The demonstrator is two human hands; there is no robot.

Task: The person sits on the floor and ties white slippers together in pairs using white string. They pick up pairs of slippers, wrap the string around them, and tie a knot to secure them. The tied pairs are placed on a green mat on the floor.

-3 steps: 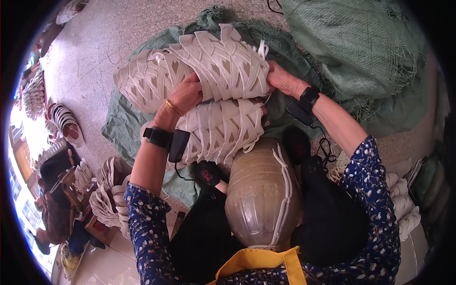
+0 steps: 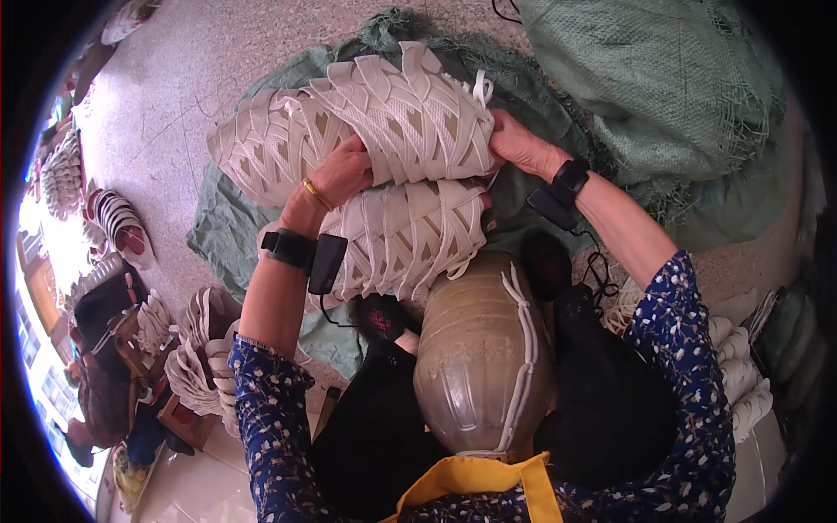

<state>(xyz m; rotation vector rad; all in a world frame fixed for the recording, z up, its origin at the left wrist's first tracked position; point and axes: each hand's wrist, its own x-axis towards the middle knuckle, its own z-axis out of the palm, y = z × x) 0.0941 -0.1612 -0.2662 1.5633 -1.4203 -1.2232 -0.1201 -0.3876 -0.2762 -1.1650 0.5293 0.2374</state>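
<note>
A nested stack of off-white shoe uppers [image 2: 418,113] with cut-out strips lies crosswise in front of me, and a white tie loop sticks up at its right end. My left hand [image 2: 344,170] closes on the stack's left end, fingertips tucked out of sight. At the opposite end, my right hand [image 2: 523,144] grips the edge, its fingers partly hidden. A second stack of uppers [image 2: 270,144] adjoins on the left, and a third stack [image 2: 401,231] lies nearer to me. Under them is spread a green woven sack [image 2: 231,218].
A large, bulging green sack [image 2: 645,96] lies at the far right. Between my knees stands a rounded, brownish translucent container [image 2: 475,375] with a pale cord along it. More bundled uppers sit at left [image 2: 196,375] and right [image 2: 741,375]. A striped stack [image 2: 122,227] rests on the left floor.
</note>
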